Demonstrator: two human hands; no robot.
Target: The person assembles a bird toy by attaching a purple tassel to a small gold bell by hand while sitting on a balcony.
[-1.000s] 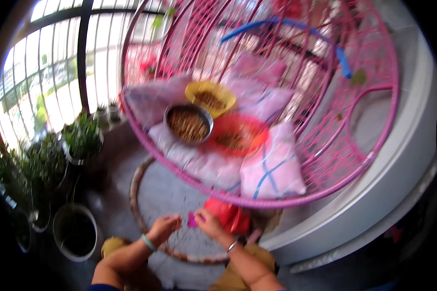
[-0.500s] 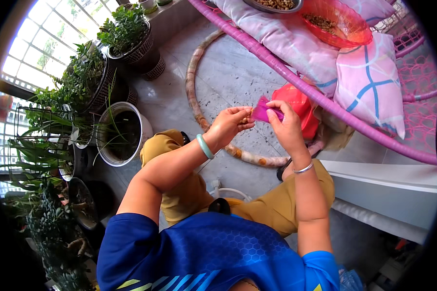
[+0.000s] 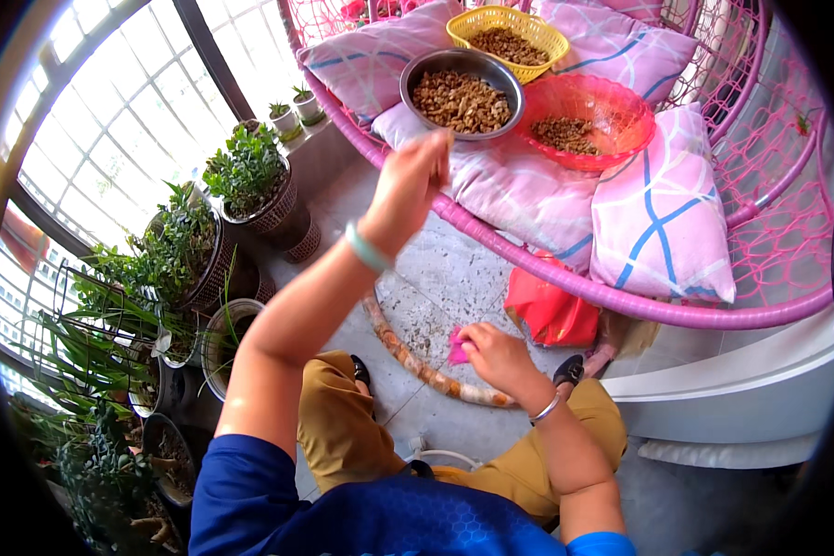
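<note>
My left hand (image 3: 410,185), with a pale green bangle on the wrist, is raised at the front edge of a steel bowl (image 3: 411,104). Brown pieces that look like shelled nuts fill the bowl. The fingers are drawn together and blurred, so what they hold cannot be made out. Lower down, over the floor, my right hand (image 3: 502,360) pinches a small bright pink piece of thin cloth or mesh (image 3: 457,347). Beside the bowl, a red translucent basket (image 3: 632,132) contains more brown pieces, and behind them is a yellow basket (image 3: 554,35) of similar pieces.
Bowl and baskets rest on pink cushions (image 3: 669,222) in a pink hanging seat (image 3: 519,255). A red bag (image 3: 551,306) lies below it. Dark crumbs dot the tiled floor around a curved wrapped tube (image 3: 408,360). Potted plants (image 3: 246,171) line the left; a white curved panel (image 3: 741,366) stands right.
My left hand has left the pink piece and moved up to the steel bowl. My right hand has moved down and left, still holding the pink piece. The view has tilted upward.
</note>
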